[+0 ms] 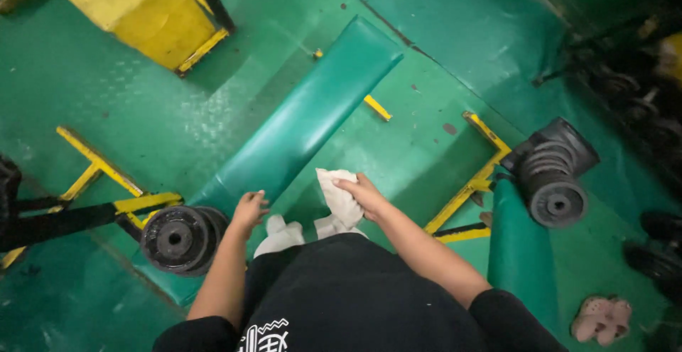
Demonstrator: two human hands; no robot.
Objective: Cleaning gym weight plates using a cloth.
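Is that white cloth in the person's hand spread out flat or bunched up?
Bunched up. The white cloth is crumpled into a wad, gripped by the right hand beside the green bench pad, with folds hanging loose.

Weight plates [179, 238] beside left hand [249, 210]; bench [298, 121] top free.

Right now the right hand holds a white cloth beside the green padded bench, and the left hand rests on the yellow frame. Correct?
Not quite. In the head view the left hand rests on the green padded bench, beside the black weight plates, not on the yellow frame. The right hand does hold the white cloth.
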